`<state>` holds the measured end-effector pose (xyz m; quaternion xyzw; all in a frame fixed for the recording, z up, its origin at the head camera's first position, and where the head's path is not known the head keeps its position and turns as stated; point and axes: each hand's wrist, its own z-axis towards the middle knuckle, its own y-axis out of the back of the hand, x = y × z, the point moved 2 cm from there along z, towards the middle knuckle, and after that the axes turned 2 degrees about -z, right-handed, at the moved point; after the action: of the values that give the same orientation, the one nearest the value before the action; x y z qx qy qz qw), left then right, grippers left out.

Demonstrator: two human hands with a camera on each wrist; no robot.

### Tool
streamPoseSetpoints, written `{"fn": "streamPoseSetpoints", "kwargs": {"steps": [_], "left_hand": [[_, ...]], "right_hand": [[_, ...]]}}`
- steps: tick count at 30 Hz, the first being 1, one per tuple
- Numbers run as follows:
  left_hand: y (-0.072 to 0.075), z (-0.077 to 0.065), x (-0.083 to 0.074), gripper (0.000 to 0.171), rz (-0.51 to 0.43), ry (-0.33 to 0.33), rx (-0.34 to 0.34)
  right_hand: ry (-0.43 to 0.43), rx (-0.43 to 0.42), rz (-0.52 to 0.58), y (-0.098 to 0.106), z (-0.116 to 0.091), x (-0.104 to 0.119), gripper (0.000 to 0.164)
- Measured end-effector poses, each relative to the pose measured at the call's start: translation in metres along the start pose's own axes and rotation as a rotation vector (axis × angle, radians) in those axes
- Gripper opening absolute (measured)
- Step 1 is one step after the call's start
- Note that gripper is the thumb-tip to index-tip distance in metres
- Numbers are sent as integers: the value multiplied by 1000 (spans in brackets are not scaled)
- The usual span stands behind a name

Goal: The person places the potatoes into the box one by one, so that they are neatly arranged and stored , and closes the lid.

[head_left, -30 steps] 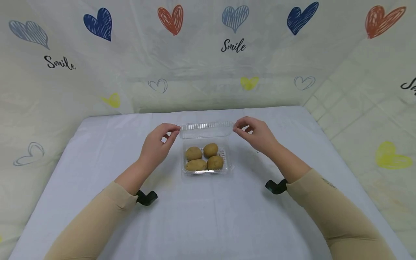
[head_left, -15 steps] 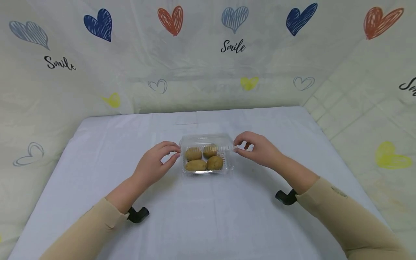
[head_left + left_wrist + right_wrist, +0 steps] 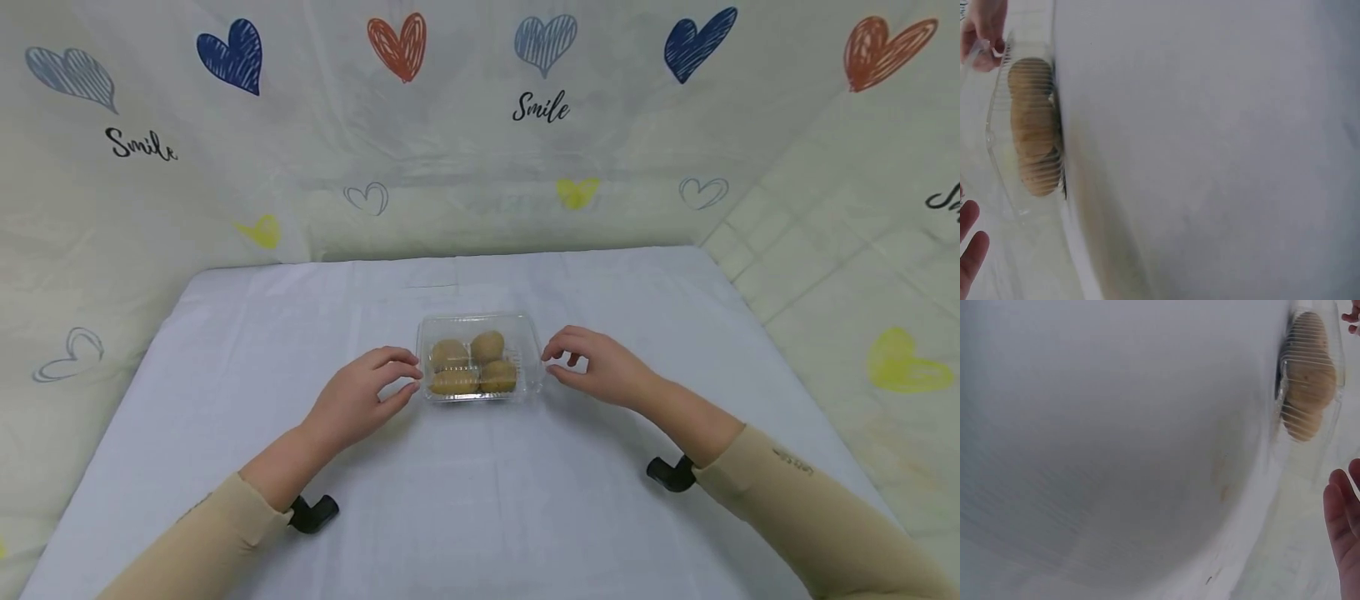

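Observation:
A clear plastic clamshell box (image 3: 480, 325) stands at the middle of the table, its ribbed lid lowered over several potatoes (image 3: 487, 346). Brown and rounded, the potatoes (image 3: 1035, 125) show through the plastic in both wrist views. My left hand (image 3: 367, 396) is at the box's left side, fingertips right at the lid's edge, fingers apart and loosely bent. On the opposite side, my right hand (image 3: 603, 367) has its fingertips close by the right edge, with the fingers relaxed. The right wrist view shows its fingers (image 3: 1338, 512) fairly straight, beside the box's end.
A white cloth (image 3: 480, 500) covers the table under the box. Behind it hangs a pale curtain (image 3: 450, 142) printed with hearts and "Smile". Black wrist-worn devices (image 3: 315, 514) stick out below both sleeves.
The lid has swung from standing up behind the potatoes down over them. Both hands have come nearer the person along with it, and their pinched fingers have loosened.

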<state>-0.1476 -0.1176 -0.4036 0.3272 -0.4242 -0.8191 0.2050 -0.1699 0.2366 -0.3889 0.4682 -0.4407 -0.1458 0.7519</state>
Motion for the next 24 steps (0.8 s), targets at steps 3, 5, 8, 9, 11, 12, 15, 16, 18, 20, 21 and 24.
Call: {"fn": "streamPoseSetpoints", "kwargs": {"steps": [3,5,8,9,11,12,15,16,18,20,21,24], "left_hand": [[-2,0,0,12,20,3,42],[-3,-1,0,11,28,3,74],[-4,-1,1,10,42,3,113],[-4,-2,1,10,47,1,122],[-4,-2,0,10,56,-2,132],[-4,-2,0,10,61,-2,135],[-4,-3,-1,10,70,8,133],[-4,-3,-1,10,71,18,131],[-4,-2,-2,9,67,44,129],[-5,-1,-2,7,56,83,133],[-5,-1,-2,6,49,105,135],[-7,1,-3,4,4,186,152]], "right_hand": [[-13,22,10,-3,-3,-3,17],[-20,33,13,-5,-5,-4,18],[-25,42,10,-8,-6,-5,17],[-28,44,6,-9,-6,-5,17],[-38,47,-2,-11,-6,-5,18],[-44,49,-8,-11,-6,-5,18],[-64,57,-19,-13,-7,-4,20],[-69,58,-20,-14,-7,-4,20],[-75,55,-16,-15,-7,-4,20],[-83,50,-2,-15,-8,-3,20],[-89,48,10,-16,-8,-3,21],[-119,47,47,-17,-8,-1,21]]}}
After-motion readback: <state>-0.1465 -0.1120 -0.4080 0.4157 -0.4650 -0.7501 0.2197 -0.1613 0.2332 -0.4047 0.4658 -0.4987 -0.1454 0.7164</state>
